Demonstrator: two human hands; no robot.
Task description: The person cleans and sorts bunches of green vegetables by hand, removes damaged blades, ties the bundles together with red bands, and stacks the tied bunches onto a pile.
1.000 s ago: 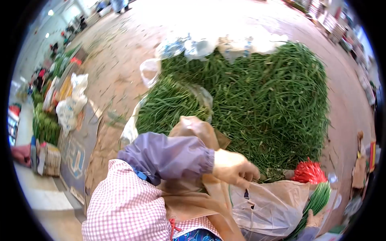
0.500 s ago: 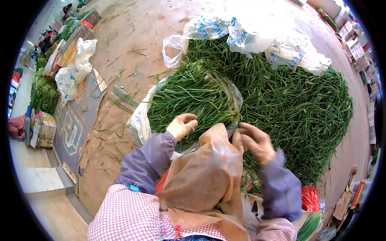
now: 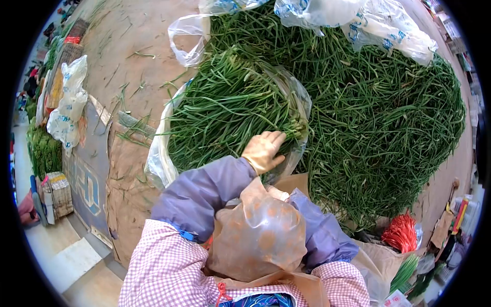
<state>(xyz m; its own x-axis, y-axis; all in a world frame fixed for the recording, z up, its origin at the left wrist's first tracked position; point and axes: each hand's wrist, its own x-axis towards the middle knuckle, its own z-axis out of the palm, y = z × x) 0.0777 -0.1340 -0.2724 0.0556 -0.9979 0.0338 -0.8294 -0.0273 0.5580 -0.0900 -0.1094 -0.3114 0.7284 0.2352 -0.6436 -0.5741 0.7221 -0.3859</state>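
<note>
My left hand (image 3: 263,152) lies over the near right side of a bundle of long green chive-like stalks (image 3: 225,112), its fingers stretched out and touching the stem ends. The bundle sits in an open clear plastic bag (image 3: 162,138) with its rim rolled down. Close to my body, my right hand (image 3: 276,193) shows only a small part; its fingers are hidden behind a stained, translucent brownish apron (image 3: 261,230) bulging over my lap. Purple sleeve covers are on both forearms.
A large heap of loose green stalks (image 3: 378,133) spreads to the right. Printed plastic bags (image 3: 327,13) lie along its far edge. Red ties (image 3: 400,233) sit at lower right. On the left are flattened cardboard (image 3: 89,179), a crumpled bag (image 3: 69,105) and a woven basket (image 3: 59,194).
My left hand has moved right across the bagged bundle to its stem ends. My right hand has drawn back from the bag's right edge to behind the apron. The view has tilted down.
</note>
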